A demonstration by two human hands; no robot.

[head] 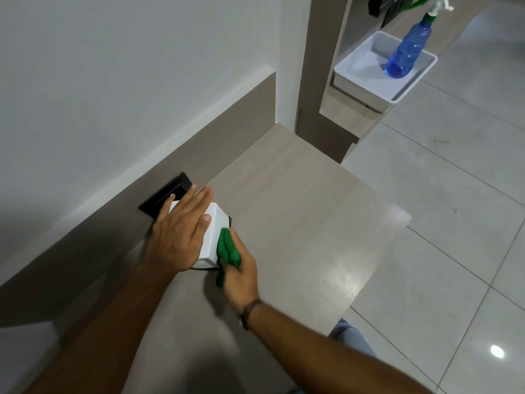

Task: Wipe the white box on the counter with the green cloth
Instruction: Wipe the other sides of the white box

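The box point(211, 237) is sitting near the back edge of the surface point(298, 209), just in front of a black wall plate point(164, 199). Its long axis is running from the person toward the back edge. The left hand point(179, 237) is lying flat and open on top, steadying it. The right hand point(241, 277), fingers point(234, 237) closed on the bunched cloth point(227, 250), is pressing it against the box's right side, so the next stroke probably runs along that long side.
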